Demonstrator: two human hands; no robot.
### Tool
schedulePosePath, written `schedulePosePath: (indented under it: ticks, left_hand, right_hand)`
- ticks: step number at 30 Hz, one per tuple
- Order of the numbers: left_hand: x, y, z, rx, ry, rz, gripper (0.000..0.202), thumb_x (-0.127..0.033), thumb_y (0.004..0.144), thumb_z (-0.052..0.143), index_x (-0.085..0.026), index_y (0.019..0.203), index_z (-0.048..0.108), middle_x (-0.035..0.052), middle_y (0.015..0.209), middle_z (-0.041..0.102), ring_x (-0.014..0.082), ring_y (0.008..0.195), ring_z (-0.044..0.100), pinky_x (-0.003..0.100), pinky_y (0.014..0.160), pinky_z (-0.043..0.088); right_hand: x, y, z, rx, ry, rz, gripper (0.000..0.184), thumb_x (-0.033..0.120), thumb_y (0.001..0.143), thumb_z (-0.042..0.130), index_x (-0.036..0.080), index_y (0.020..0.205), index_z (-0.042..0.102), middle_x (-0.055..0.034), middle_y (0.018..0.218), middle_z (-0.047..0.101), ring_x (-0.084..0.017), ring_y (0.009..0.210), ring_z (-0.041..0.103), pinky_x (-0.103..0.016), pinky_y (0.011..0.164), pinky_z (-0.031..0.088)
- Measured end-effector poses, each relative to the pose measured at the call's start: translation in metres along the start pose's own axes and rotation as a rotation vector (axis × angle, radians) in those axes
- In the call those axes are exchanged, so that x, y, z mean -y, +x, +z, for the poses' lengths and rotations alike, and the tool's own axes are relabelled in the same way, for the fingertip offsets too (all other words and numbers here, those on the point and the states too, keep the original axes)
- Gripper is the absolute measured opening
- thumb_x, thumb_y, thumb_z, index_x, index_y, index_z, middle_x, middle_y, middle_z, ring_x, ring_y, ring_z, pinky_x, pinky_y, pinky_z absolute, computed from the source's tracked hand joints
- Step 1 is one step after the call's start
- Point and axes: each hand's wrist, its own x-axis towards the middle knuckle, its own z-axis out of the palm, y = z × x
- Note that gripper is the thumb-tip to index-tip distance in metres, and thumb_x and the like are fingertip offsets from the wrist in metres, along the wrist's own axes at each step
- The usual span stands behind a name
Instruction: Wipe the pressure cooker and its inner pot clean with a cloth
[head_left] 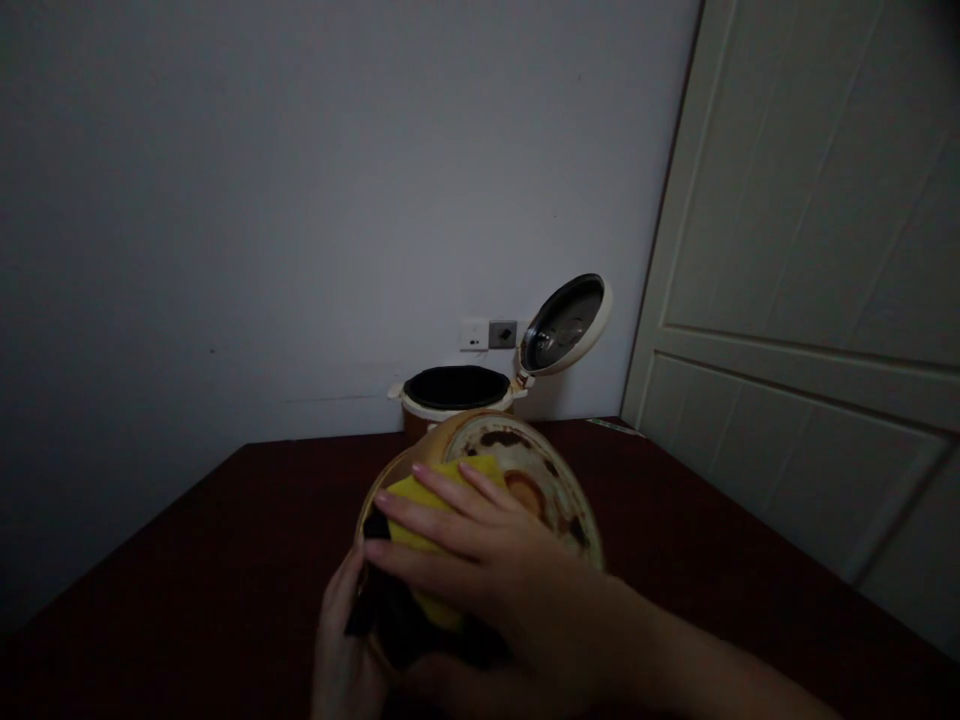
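A round cream-coloured pan-like piece point(577, 490) with brown stains and dark patches is held up tilted in front of me; its exact kind I cannot make out. My left hand point(346, 640) grips its left edge from the side, the fingers partly hidden behind it. With fingers spread, my right hand point(480, 560) presses a yellow cloth point(480, 470) flat against the face of the piece. Black material point(397, 610) shows below the cloth, too dark to tell what it is.
A rice cooker point(459, 408) stands behind on the dark red table point(247, 520), its lid point(571, 325) raised to the right. Wall sockets point(487, 335) sit above it. A pale panelled door point(810, 250) is at the right, and a thin strip point(613, 427) lies near the table's back edge.
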Motion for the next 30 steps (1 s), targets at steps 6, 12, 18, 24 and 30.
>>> schedulePosePath:
  ticks: [6, 12, 18, 24, 30]
  left_hand:
    - [-0.016, -0.005, -0.001, 0.044, -0.108, -0.240, 0.034, -0.018, 0.083, 0.049, -0.018, 0.114, 0.064, 0.0063, 0.087, 0.074, 0.0210, 0.082, 0.069, 0.030, 0.080, 0.054]
    - [-0.029, 0.016, -0.012, -0.060, -0.221, -0.189, 0.046, -0.011, 0.088, 0.036, -0.018, 0.130, 0.051, 0.0036, 0.077, 0.074, 0.0173, 0.069, 0.070, 0.032, 0.083, 0.053]
    - [-0.005, 0.022, -0.003, 0.053, -0.270, -0.271, 0.041, -0.012, 0.088, 0.035, -0.014, 0.121, 0.060, 0.0097, 0.085, 0.074, 0.0219, 0.086, 0.069, 0.034, 0.085, 0.052]
    - [0.000, 0.004, 0.007, 0.059, -0.217, -0.477, 0.037, -0.016, 0.087, 0.042, -0.017, 0.119, 0.061, 0.0081, 0.090, 0.073, 0.0230, 0.087, 0.069, 0.035, 0.083, 0.053]
    - [-0.015, 0.020, -0.004, -0.049, -0.210, -0.330, 0.046, -0.013, 0.088, 0.037, -0.013, 0.133, 0.046, 0.0077, 0.077, 0.074, 0.0216, 0.074, 0.070, 0.036, 0.082, 0.054]
  right_hand:
    - [-0.062, 0.001, -0.004, -0.127, 0.026, 0.199, 0.059, 0.043, 0.092, 0.039, 0.025, 0.145, 0.022, -0.0038, 0.152, 0.019, -0.021, 0.140, 0.013, -0.049, 0.112, 0.014]
    - [-0.052, -0.039, 0.010, 0.034, 0.135, 0.326, 0.059, 0.042, 0.093, 0.037, 0.024, 0.147, 0.017, -0.0050, 0.153, 0.013, -0.021, 0.141, 0.010, -0.048, 0.113, 0.011]
    - [-0.016, -0.014, 0.002, 0.158, 0.184, 0.136, 0.065, 0.048, 0.089, 0.042, 0.022, 0.146, 0.021, -0.0045, 0.153, 0.013, -0.022, 0.141, 0.010, -0.044, 0.114, 0.008]
    - [-0.079, 0.002, 0.002, 0.015, 0.075, 0.261, 0.058, 0.047, 0.093, 0.034, 0.027, 0.146, 0.019, -0.0031, 0.152, 0.018, -0.020, 0.140, 0.014, -0.048, 0.113, 0.013]
    - [-0.056, -0.035, 0.014, 0.094, 0.152, 0.354, 0.060, 0.041, 0.093, 0.036, 0.023, 0.147, 0.017, -0.0050, 0.153, 0.014, -0.021, 0.141, 0.011, -0.047, 0.113, 0.011]
